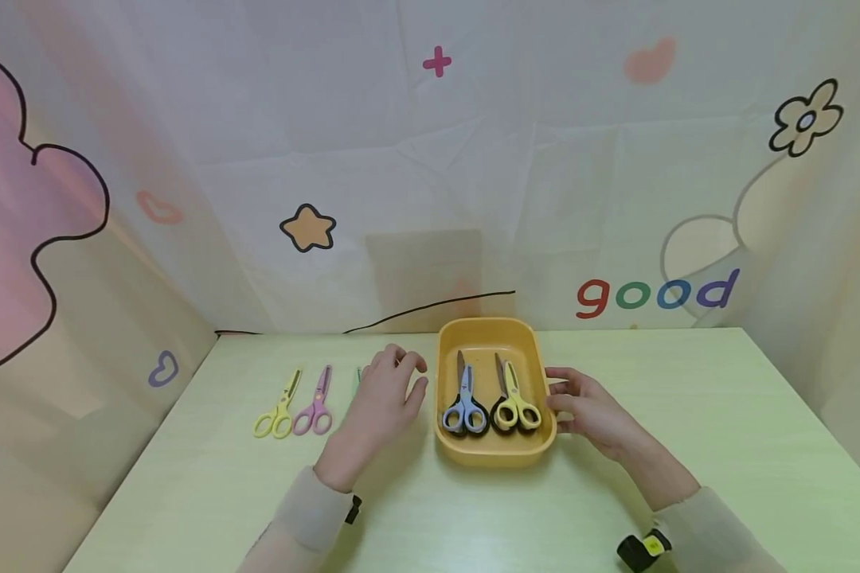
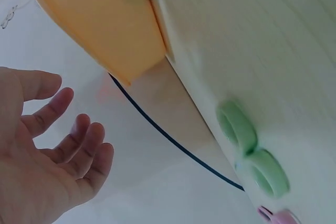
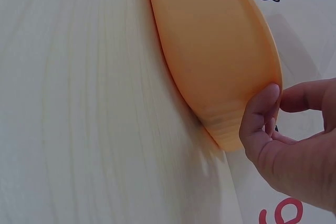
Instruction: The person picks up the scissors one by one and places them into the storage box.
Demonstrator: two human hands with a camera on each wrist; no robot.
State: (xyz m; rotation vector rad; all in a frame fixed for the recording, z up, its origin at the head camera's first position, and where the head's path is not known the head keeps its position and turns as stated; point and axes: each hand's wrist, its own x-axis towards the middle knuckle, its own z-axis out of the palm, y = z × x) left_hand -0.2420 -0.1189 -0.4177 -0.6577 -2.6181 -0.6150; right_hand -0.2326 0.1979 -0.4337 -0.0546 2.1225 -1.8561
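At the right side of the tray (image 1: 498, 459), the right hand (image 1: 595, 414) holds the rim, thumb and fingers closed about it. The left hand (image 1: 385, 390) hangs at the other side, fingers bent and apart, holding nothing; it mostly hides the green scissors (image 2: 251, 148) from the head view, though the left wrist view shows their loops on the table (image 1: 186, 493).

Inside the tray, the blue scissors (image 1: 466, 400) lie over one black pair (image 1: 462, 366), and the yellow scissors (image 1: 514, 395) overlap a second black pair (image 1: 499, 370). Left of the hands, the pink scissors (image 1: 318, 398) and another yellow pair (image 1: 283, 403) lie side by side.

A tilt or jerk of the rim could make the stacked pairs slip or hook together, since nothing visible fixes them. A sideways push could slide the tray into the left hand. A low sweep of that hand might knock the green scissors askew. Shoved back, the tray could bunch the curtain (image 1: 545, 175) behind it.
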